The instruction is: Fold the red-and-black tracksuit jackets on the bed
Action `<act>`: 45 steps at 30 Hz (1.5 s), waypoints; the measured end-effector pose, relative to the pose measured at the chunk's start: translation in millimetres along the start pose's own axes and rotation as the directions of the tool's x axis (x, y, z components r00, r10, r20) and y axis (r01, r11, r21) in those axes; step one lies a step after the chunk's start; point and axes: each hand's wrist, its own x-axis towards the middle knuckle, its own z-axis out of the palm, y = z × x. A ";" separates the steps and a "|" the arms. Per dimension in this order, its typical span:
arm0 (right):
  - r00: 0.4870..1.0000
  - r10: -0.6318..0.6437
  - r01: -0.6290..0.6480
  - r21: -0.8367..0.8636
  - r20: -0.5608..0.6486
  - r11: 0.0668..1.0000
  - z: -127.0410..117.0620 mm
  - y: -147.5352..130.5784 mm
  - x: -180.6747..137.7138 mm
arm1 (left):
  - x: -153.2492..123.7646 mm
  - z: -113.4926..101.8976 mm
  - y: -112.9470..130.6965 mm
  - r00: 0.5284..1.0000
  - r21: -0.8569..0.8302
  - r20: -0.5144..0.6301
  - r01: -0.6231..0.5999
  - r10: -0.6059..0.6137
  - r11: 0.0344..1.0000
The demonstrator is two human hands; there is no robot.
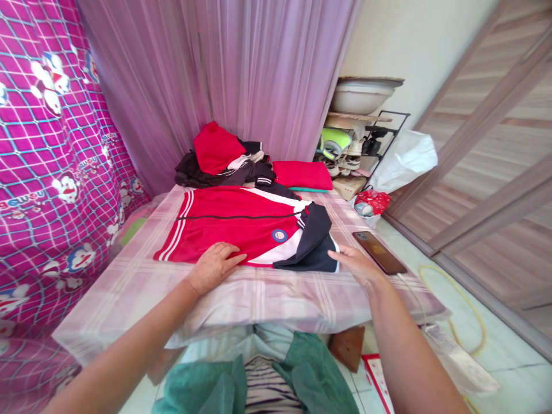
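Note:
A red, white and navy zip-up jacket (228,230) lies flat on the table, with its striped hem to the left and its collar end to the right. A round blue badge (279,236) shows on its chest. Its navy sleeve (308,247) is folded back near the right end. My left hand (218,264) rests on the jacket's near edge, fingers stretched out and lying flat. At the near right corner, my right hand (351,261) pinches the white-edged end of the navy part between thumb and fingers.
A plaid cloth (129,293) under a clear cover drapes the table. Behind the jacket lie a heap of clothes (218,149) and a folded red garment (304,175). A phone (379,252) with a cable lies at the right edge. Beyond stands a shoe rack (383,138).

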 end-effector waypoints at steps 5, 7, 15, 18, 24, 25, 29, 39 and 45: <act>0.993 -0.065 0.077 0.120 -0.099 0.990 -3.6 -3.5 -6.0 | 21.3 2.9 19.9 0.999 -0.031 0.041 0.016 -0.015 0.999; 0.993 -0.059 0.069 0.090 -0.101 0.994 -2.4 -2.1 -6.3 | 21.9 3.2 24.1 0.999 -0.059 0.047 0.030 -0.027 0.998; 0.993 -0.086 0.087 0.011 -0.083 0.996 3.9 8.2 -4.8 | 4.4 0.1 27.4 0.980 -0.076 0.191 0.063 -0.047 0.995; 0.986 -0.074 0.072 -0.019 -0.148 0.997 3.3 10.4 -0.6 | 7.0 -1.6 29.5 0.983 -0.037 0.181 0.044 -0.037 0.998; 0.924 -0.126 0.076 -0.150 -0.361 0.986 -5.1 3.8 18.7 | 12.8 -3.9 31.4 0.990 -0.010 0.129 0.051 -0.049 0.999; 0.910 -0.138 0.068 -0.186 -0.391 0.980 -6.4 -0.6 24.4 | 13.2 -4.1 31.6 0.991 -0.002 0.128 0.045 -0.045 0.999; 0.894 -0.181 0.025 -0.358 -0.409 0.933 -6.4 -24.7 51.0 | 12.6 -4.7 30.2 0.992 -0.002 0.119 0.047 -0.046 0.999; 0.512 -0.401 0.314 -0.269 -0.759 0.910 -8.6 -65.5 100.8 | -3.6 -2.3 13.9 0.991 -0.024 0.092 0.099 -0.096 0.995; 0.466 -0.621 0.579 -0.313 -0.631 0.753 50.0 -126.5 157.6 | -7.1 8.3 13.5 0.975 -0.147 0.045 0.220 -0.216 0.964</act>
